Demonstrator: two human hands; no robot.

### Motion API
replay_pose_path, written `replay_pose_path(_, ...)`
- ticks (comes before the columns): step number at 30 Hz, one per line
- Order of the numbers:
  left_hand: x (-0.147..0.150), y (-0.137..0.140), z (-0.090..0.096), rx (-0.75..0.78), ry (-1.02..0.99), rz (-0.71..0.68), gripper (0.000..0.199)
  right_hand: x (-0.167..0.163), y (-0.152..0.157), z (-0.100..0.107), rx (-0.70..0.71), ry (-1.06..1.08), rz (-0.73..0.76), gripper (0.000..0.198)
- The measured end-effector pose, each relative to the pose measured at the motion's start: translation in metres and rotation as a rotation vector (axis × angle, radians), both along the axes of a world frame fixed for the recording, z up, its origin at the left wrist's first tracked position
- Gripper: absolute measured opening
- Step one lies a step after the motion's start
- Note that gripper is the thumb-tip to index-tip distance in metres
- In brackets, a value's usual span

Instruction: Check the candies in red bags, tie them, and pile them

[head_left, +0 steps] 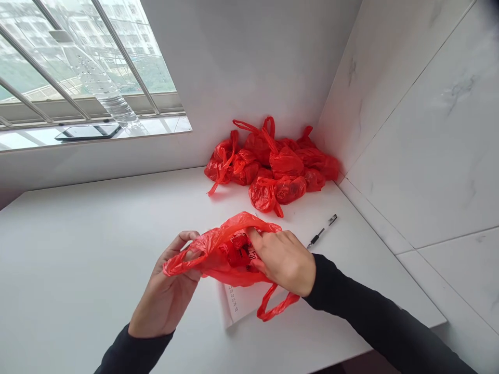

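A red plastic bag (234, 275) is held up over the table with its mouth spread. My left hand (177, 283) grips the bag's left side near a handle loop, thumb and fingers closed on the film. Inside the mouth lie small red packets (236, 250) with dark printing. The fingers of my right hand (284, 259) reach into the bag at its right side, and their tips are partly hidden, so I cannot make out what they grasp. A second handle loop (268, 311) hangs below my right wrist. Partly under the bag is a sheet of paper (241, 306) with handwriting.
Several knotted red bags (286, 161) are heaped in the back corner against the wall. A black and clear pen (323, 231) lies right of the hands. On the windowsill stand a water bottle (105, 88) and a flat dark device (89, 132).
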State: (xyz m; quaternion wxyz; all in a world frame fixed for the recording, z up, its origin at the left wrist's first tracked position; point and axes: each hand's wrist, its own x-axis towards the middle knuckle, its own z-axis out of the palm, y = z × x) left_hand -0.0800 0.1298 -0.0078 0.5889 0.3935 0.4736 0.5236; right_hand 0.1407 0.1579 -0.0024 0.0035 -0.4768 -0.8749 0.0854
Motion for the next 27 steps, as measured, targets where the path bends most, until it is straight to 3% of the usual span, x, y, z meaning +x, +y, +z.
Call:
replay_pose_path(4,0.002,-0.003,-0.001,-0.110,0.084,-0.060,0.034,0.005,0.004,0.001,0.016,-0.006,-0.009,0.033)
replay_pose_path(8,0.004,-0.006,-0.005,-0.150,0.125,0.014,0.048,0.013,0.008,0.001,0.038,0.005,0.005,0.027)
replay_pose_path(16,0.000,-0.004,-0.001,-0.140,-0.070,0.264,0.033,0.005,0.005,-0.012,-0.071,-0.007,0.170,0.011)
replay_pose_path(18,0.001,-0.005,-0.004,-0.104,-0.123,0.285,0.022,-0.005,0.003,-0.020,-0.074,-0.001,0.161,0.009)
replay_pose_path(22,0.004,-0.006,-0.010,-0.076,-0.134,0.296,0.020,-0.025,0.003,-0.038,-0.078,0.054,0.064,0.036)
replay_pose_path(27,0.004,-0.007,-0.010,-0.011,-0.111,0.491,0.013,-0.024,0.011,-0.041,-0.062,0.149,0.045,0.024)
